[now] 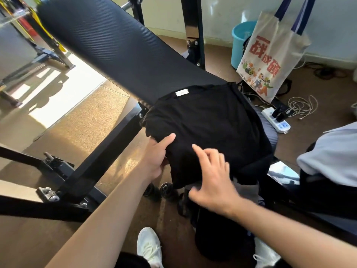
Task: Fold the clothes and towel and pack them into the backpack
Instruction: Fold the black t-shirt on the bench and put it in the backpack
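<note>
Black folded shirt (pixel 204 128) sat on the desk (pixel 108 45) end, above the backpack (pixel 222 238). Left hand (pixel 156 157) grip pinched its near-left corner; right hand (pixel 212 182) grip open, fingers resting on top. Risk: one-corner lift could unfold it.

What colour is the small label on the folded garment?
White, on the folded black garment's small label; seen in the head view.

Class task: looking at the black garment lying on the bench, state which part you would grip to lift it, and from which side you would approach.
Grip the near folded edge of the black garment, coming from the person's side. That edge overhangs the bench, so fingers can slip beneath, as the left hand does now; the right hand hovers open above.
</note>
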`<action>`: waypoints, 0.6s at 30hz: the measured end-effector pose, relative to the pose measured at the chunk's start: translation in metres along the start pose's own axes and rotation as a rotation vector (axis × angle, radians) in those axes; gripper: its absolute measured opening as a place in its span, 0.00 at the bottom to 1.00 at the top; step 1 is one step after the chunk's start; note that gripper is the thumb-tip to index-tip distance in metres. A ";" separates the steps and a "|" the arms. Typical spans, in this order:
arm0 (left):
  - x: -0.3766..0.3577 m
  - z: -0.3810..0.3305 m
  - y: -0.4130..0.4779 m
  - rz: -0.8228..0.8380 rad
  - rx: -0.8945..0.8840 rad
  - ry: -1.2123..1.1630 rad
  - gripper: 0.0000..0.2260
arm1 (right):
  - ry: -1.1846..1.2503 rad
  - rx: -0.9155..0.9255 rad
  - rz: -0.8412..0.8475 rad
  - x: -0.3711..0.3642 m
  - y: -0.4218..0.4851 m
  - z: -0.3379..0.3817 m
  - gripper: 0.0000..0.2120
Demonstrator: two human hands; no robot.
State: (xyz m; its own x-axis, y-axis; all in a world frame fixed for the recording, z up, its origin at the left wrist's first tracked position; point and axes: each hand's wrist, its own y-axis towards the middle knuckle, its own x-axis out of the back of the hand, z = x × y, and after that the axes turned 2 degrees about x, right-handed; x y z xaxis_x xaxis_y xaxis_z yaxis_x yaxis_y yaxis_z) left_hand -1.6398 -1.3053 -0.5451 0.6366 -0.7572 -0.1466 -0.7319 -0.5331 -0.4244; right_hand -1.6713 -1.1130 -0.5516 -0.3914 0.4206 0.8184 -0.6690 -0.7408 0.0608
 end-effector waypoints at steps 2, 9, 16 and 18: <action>-0.008 -0.004 -0.004 -0.027 0.014 -0.030 0.25 | -0.012 -0.042 0.038 -0.014 -0.018 0.012 0.57; -0.039 -0.019 -0.014 -0.119 0.037 -0.159 0.20 | 0.130 -0.168 -0.355 -0.029 0.008 0.016 0.42; -0.058 -0.032 -0.006 -0.373 -0.059 -0.221 0.15 | 0.349 -0.138 -0.491 0.015 0.012 -0.018 0.20; -0.066 -0.037 0.001 -0.440 -0.127 -0.158 0.13 | 0.382 -0.201 -0.522 0.029 0.013 -0.030 0.14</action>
State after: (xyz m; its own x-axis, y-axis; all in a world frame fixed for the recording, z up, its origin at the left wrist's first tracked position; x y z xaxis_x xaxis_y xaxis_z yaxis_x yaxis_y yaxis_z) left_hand -1.6916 -1.2695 -0.5022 0.9142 -0.3884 -0.1161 -0.4029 -0.8391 -0.3654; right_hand -1.7102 -1.0942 -0.5446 -0.1566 0.8796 0.4493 -0.9210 -0.2943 0.2553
